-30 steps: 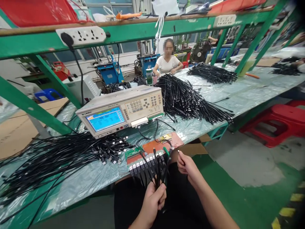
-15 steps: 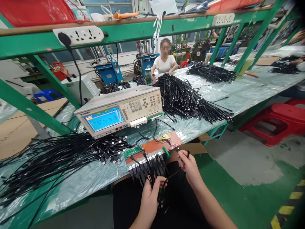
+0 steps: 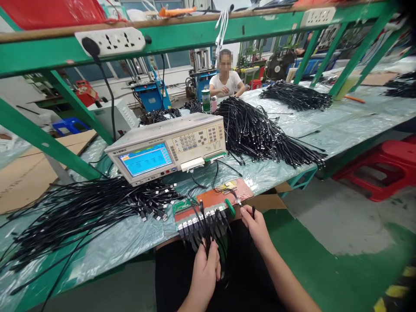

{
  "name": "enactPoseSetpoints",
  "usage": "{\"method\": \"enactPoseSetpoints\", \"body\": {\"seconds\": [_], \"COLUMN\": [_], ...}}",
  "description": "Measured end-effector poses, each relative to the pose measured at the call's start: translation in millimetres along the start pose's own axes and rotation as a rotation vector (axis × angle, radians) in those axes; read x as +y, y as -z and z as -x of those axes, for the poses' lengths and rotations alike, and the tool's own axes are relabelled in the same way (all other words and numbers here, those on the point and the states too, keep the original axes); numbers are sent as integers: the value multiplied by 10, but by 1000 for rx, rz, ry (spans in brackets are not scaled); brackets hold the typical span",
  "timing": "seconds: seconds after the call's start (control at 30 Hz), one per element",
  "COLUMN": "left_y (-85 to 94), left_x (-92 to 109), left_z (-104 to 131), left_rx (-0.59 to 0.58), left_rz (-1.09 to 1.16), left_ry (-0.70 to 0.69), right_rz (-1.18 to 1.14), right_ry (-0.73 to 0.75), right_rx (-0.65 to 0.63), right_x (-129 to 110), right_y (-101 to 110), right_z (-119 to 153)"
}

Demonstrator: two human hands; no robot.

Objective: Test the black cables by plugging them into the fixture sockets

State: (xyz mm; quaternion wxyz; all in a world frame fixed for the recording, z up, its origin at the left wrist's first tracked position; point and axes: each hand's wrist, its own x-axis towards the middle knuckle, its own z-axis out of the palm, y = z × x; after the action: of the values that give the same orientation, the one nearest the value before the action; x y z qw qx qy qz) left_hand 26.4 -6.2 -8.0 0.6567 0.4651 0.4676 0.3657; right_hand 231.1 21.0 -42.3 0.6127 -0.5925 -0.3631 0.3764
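My left hand (image 3: 207,262) is closed around several black USB cables (image 3: 204,225) below the front edge of the test board (image 3: 208,201). A row of white sockets (image 3: 198,219) runs along that edge, with black plugs in many of them. At the board's right end, my right hand (image 3: 256,226) pinches the end of a black cable, its tip at or very near a small connector (image 3: 239,203); whether it is inserted I cannot tell. A green clip-like loop (image 3: 230,207) sits just left of those fingers. Behind the board stands a cable tester (image 3: 169,147) with a lit blue screen.
Loose black cables (image 3: 81,216) spread over the left of the plastic-covered table (image 3: 107,255). A large cable pile (image 3: 260,130) lies right of the tester. Green frame posts (image 3: 48,138) rise at the left. A co-worker (image 3: 226,80) sits opposite. A red stool (image 3: 380,169) stands at right.
My right hand has brought its cable end up and left to the board's right end. My left hand stays on the cable bundle, with its fingers closer together. The view has shifted slightly.
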Motion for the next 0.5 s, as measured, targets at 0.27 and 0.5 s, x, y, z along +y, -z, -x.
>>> {"method": "enactPoseSetpoints", "body": {"seconds": [0.27, 0.5], "left_y": [0, 21], "left_x": [-67, -138], "left_z": [-11, -27], "left_rx": [-45, -72], "left_rz": [5, 46], "left_ry": [11, 98], "right_rz": [1, -1], "right_ry": [1, -12], "right_rx": [-10, -20], "right_x": [27, 22], "right_y": [12, 46], "right_z": [-16, -50]}}
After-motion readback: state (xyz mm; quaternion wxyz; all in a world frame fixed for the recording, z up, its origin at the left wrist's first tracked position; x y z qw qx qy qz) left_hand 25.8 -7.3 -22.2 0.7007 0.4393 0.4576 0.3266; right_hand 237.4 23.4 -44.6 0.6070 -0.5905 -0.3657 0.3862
